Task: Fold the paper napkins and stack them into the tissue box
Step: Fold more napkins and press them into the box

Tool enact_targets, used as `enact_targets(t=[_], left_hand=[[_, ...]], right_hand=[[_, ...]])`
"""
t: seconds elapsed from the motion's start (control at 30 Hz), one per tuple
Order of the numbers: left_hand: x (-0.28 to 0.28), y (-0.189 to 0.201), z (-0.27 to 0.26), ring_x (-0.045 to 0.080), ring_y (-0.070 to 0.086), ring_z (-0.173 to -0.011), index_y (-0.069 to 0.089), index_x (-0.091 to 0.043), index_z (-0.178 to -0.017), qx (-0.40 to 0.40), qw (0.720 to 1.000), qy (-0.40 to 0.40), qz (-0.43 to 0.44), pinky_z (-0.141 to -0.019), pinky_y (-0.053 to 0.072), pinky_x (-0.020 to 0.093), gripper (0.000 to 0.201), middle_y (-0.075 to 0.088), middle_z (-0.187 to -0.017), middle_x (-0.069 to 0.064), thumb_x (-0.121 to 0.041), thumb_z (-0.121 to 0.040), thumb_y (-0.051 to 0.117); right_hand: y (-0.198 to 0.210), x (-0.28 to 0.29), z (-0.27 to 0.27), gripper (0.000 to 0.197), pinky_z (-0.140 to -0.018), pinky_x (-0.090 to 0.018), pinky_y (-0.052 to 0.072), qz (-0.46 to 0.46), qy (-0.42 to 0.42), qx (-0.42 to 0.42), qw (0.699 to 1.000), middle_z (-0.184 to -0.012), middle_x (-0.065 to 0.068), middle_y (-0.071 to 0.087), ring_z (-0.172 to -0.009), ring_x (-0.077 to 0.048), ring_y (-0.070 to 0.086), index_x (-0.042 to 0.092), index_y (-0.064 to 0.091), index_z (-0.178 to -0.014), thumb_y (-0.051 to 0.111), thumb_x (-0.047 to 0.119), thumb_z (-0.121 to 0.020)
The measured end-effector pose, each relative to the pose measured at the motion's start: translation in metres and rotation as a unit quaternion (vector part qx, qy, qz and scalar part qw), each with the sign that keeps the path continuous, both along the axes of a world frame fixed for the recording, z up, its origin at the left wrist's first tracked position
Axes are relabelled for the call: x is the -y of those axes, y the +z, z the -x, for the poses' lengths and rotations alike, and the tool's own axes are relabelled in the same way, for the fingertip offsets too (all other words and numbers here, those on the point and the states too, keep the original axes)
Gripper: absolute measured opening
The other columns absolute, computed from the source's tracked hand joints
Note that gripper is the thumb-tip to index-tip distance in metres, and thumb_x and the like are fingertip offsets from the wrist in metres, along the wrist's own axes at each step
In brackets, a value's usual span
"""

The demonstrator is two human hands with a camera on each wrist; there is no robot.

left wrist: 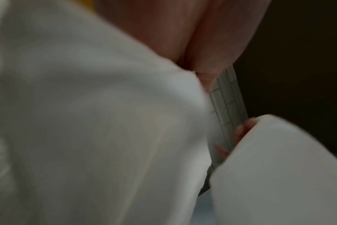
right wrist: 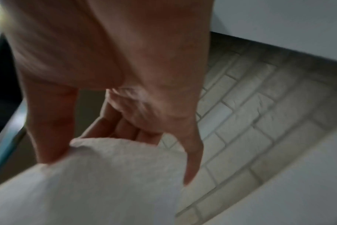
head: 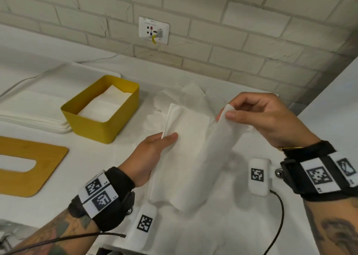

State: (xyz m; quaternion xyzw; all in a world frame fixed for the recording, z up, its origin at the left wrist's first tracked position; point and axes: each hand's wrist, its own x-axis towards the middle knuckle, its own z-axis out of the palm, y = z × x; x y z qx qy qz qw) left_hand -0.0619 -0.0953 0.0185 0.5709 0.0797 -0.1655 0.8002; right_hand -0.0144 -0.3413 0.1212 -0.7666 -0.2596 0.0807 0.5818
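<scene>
A white paper napkin (head: pixel 193 154) hangs in the air between both hands, sagging in a fold. My left hand (head: pixel 153 150) pinches its left edge, thumb on top. My right hand (head: pixel 251 117) pinches the opposite corner higher up, between thumb and forefinger. The napkin (left wrist: pixel 87 121) fills the blurred left wrist view. In the right wrist view the thumb and fingers (right wrist: pixel 54 129) clamp the napkin's edge (right wrist: pixel 106 175). The yellow tissue box (head: pixel 102 109) stands open to the left, with folded napkins (head: pixel 105 107) lying flat inside.
A loose heap of napkins (head: pixel 191 95) lies behind the hands. A stack of white napkins (head: pixel 31 115) sits left of the box. A wooden lid with a slot (head: pixel 29 165) lies at the front left. A brick wall with a socket (head: pixel 154 30) is behind.
</scene>
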Motion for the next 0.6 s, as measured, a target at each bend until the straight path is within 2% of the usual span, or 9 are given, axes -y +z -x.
enact_targets(t=[0.07,0.13,0.23,0.3,0.4,0.53,0.6], left_hand=[[-0.001,0.002,-0.003,0.032,0.073,-0.105,0.073,-0.008,-0.117,0.009,1.0,-0.002,0.0,-0.099,0.056,0.047,0.03,0.077,-0.112,0.013,-0.03,-0.1,0.06],[-0.001,0.004,-0.007,0.032,0.073,-0.105,0.072,-0.009,-0.118,0.015,1.0,-0.006,-0.004,-0.097,0.056,0.046,0.031,0.077,-0.113,0.012,-0.03,-0.1,0.06],[0.002,0.006,-0.009,0.031,0.073,-0.106,0.07,-0.012,-0.122,0.03,0.999,-0.015,-0.005,-0.095,0.057,0.045,0.031,0.076,-0.116,0.01,-0.031,-0.1,0.059],[0.006,0.006,-0.009,0.032,0.072,-0.11,0.066,-0.017,-0.128,0.047,0.998,-0.028,0.003,-0.096,0.057,0.045,0.03,0.075,-0.119,0.009,-0.029,-0.102,0.056],[0.018,0.007,-0.007,0.029,0.069,-0.117,0.059,-0.025,-0.138,0.07,0.996,-0.057,0.021,-0.099,0.055,0.044,0.033,0.072,-0.127,0.007,-0.03,-0.106,0.05],[0.033,0.008,0.0,0.021,0.071,-0.114,0.061,-0.026,-0.137,0.044,0.996,-0.061,0.046,-0.093,0.055,0.036,0.043,0.074,-0.125,0.002,-0.049,-0.105,0.043],[0.035,0.006,0.002,0.022,0.071,-0.113,0.063,-0.024,-0.135,0.023,0.997,-0.06,0.05,-0.094,0.055,0.037,0.051,0.075,-0.123,0.003,-0.056,-0.102,0.039]], right_hand=[[0.002,0.0,-0.001,0.016,-0.08,-0.022,0.056,0.035,-0.024,0.015,0.999,-0.088,-0.004,0.077,-0.085,-0.016,0.073,0.006,0.072,-0.088,0.077,0.016,-0.075],[0.008,-0.003,0.006,0.016,-0.077,-0.019,0.056,0.05,-0.011,0.02,0.998,-0.084,-0.002,0.077,-0.081,-0.013,0.074,0.006,0.072,-0.087,0.077,0.012,-0.073],[0.025,-0.009,0.026,0.015,-0.073,-0.017,0.056,0.065,0.062,0.001,0.996,-0.082,-0.004,0.077,-0.078,-0.011,0.074,0.005,0.073,-0.085,0.077,0.007,-0.071],[0.035,-0.015,0.033,0.011,-0.07,-0.016,0.056,0.058,0.101,-0.021,0.993,-0.081,-0.004,0.077,-0.076,-0.011,0.074,0.01,0.076,-0.082,0.076,0.008,-0.072],[0.032,-0.025,0.024,0.012,-0.067,-0.017,0.056,0.054,0.068,-0.038,0.995,-0.081,-0.003,0.077,-0.073,-0.01,0.073,0.01,0.076,-0.086,0.075,0.01,-0.074],[0.009,-0.033,-0.005,0.013,-0.084,-0.022,0.057,0.125,0.009,-0.041,0.991,-0.093,-0.004,0.077,-0.085,-0.01,0.071,0.011,0.074,-0.097,0.076,0.011,-0.084],[-0.002,-0.034,-0.015,0.008,-0.089,-0.026,0.055,0.146,-0.02,-0.043,0.988,-0.095,-0.005,0.076,-0.086,-0.01,0.07,0.014,0.075,-0.096,0.075,0.013,-0.088]])
